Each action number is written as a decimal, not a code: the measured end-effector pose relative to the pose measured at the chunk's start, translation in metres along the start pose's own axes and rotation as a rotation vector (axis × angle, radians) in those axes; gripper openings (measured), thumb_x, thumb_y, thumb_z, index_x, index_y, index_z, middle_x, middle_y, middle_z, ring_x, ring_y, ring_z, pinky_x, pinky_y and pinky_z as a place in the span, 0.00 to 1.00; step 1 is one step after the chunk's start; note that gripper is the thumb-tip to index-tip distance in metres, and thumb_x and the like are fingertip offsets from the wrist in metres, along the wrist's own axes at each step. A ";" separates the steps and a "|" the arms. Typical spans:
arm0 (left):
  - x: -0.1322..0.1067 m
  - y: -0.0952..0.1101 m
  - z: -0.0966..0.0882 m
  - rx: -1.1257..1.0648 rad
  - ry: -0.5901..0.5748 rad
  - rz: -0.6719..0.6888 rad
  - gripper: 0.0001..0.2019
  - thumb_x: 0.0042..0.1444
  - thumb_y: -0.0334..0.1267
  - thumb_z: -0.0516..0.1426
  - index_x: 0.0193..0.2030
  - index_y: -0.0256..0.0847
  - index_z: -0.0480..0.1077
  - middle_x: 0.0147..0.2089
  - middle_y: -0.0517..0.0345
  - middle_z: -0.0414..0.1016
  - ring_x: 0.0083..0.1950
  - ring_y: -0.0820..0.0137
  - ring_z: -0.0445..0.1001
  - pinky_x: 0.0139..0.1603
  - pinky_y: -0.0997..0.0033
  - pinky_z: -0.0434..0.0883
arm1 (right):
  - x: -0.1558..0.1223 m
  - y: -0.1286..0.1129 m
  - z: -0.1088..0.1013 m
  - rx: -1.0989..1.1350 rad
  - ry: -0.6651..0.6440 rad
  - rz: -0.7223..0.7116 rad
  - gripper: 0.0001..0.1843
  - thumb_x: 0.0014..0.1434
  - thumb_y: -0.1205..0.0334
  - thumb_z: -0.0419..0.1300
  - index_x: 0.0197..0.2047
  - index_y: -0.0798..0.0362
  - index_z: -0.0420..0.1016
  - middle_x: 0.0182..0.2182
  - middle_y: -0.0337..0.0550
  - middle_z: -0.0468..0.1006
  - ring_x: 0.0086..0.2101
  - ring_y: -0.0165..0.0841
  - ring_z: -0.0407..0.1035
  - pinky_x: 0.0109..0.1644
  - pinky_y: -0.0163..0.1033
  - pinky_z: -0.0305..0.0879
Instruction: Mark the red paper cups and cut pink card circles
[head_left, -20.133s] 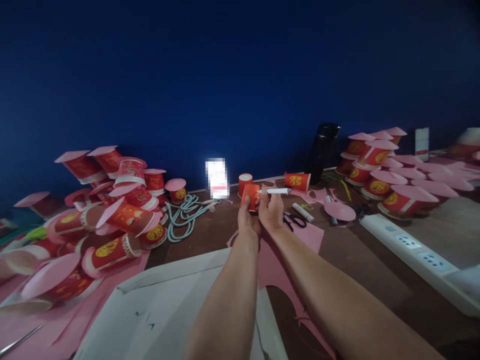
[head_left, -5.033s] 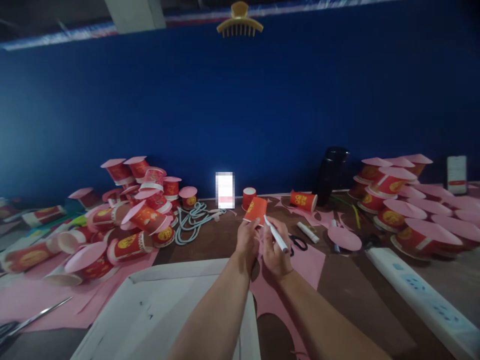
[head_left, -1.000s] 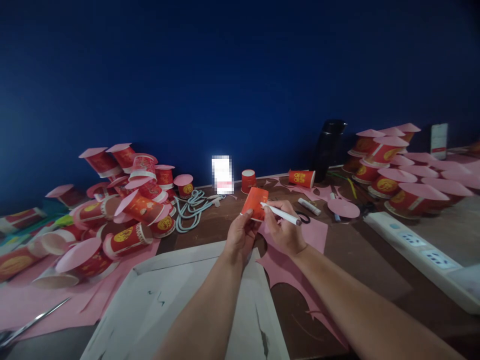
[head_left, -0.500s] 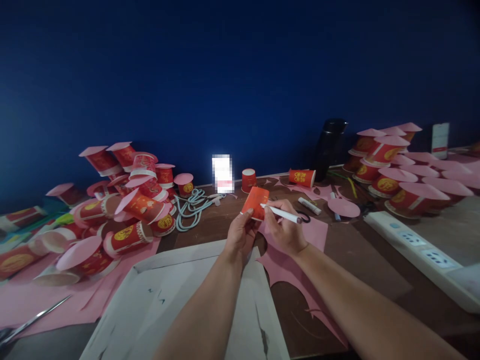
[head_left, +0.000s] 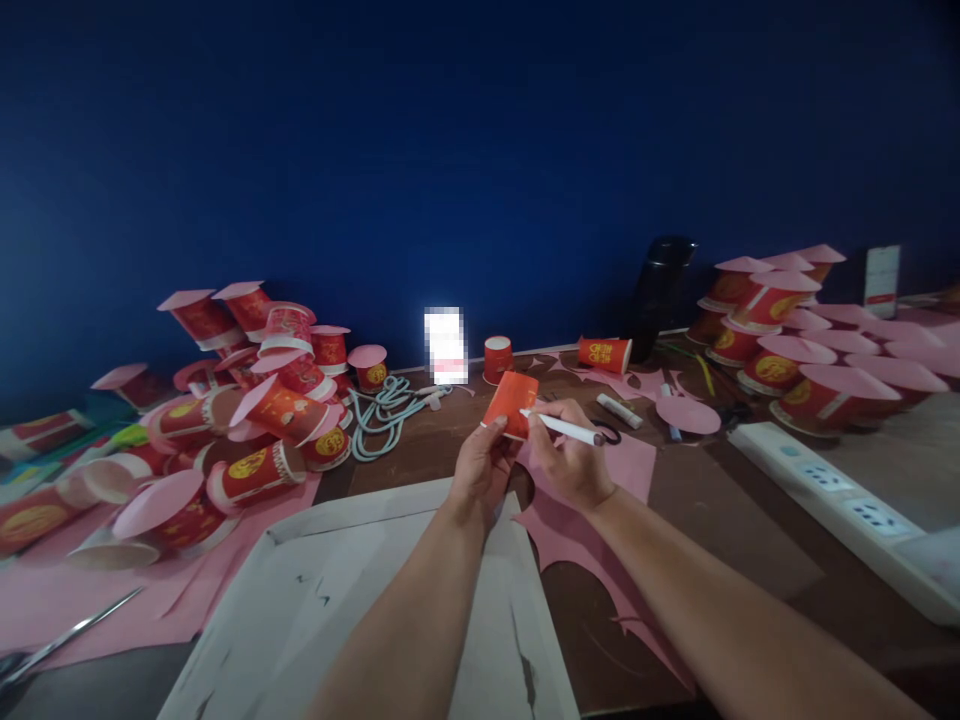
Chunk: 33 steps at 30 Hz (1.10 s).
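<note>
My left hand (head_left: 480, 462) grips a red paper cup (head_left: 511, 402) by its lower part, thumb on the near side. In my right hand (head_left: 568, 455) is a white marker pen (head_left: 571, 430), its tip against or very close to the cup's side; which of the two I cannot tell. Both hands are above the table, over the far edge of a white cardboard box lid (head_left: 375, 580) and a cut pink paper sheet (head_left: 581, 520). Behind the held cup stands another red paper cup (head_left: 498, 360), and a third red cup (head_left: 604, 355) lies on its side.
Red cups with pink paper discs (head_left: 262, 400) pile up at left; more stand stacked at right (head_left: 780, 330). Scissors (head_left: 71, 635) lie front left. A coiled cable (head_left: 379, 420), glue stick (head_left: 619, 411), pink disc (head_left: 688, 414), black bottle (head_left: 660, 300) and power strip (head_left: 840, 510) surround the hands.
</note>
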<state>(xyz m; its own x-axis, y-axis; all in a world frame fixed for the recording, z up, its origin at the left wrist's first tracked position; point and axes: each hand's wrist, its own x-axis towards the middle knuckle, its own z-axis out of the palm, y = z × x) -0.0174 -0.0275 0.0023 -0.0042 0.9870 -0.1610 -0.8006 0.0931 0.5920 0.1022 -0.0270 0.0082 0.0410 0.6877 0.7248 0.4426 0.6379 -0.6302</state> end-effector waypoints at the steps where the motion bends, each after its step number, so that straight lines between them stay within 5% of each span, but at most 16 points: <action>1: 0.000 0.000 0.000 0.000 0.002 0.000 0.09 0.45 0.31 0.65 0.35 0.35 0.73 0.35 0.56 0.79 0.34 0.75 0.76 0.38 0.78 0.72 | 0.000 0.000 0.000 0.000 0.001 -0.005 0.04 0.59 0.62 0.58 0.39 0.50 0.68 0.33 0.41 0.74 0.31 0.31 0.69 0.38 0.39 0.68; 33: -0.001 0.000 0.003 0.045 0.018 -0.007 0.09 0.45 0.31 0.64 0.35 0.33 0.74 0.35 0.54 0.78 0.34 0.75 0.76 0.38 0.77 0.71 | 0.001 0.005 0.003 -0.046 0.055 -0.007 0.06 0.60 0.61 0.57 0.41 0.51 0.70 0.35 0.44 0.75 0.34 0.33 0.71 0.37 0.39 0.70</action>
<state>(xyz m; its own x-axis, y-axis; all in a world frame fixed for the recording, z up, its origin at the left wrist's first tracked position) -0.0154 -0.0285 0.0044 -0.0097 0.9837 -0.1793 -0.7732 0.1063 0.6252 0.1022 -0.0225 0.0047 0.0865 0.6621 0.7444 0.4839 0.6252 -0.6124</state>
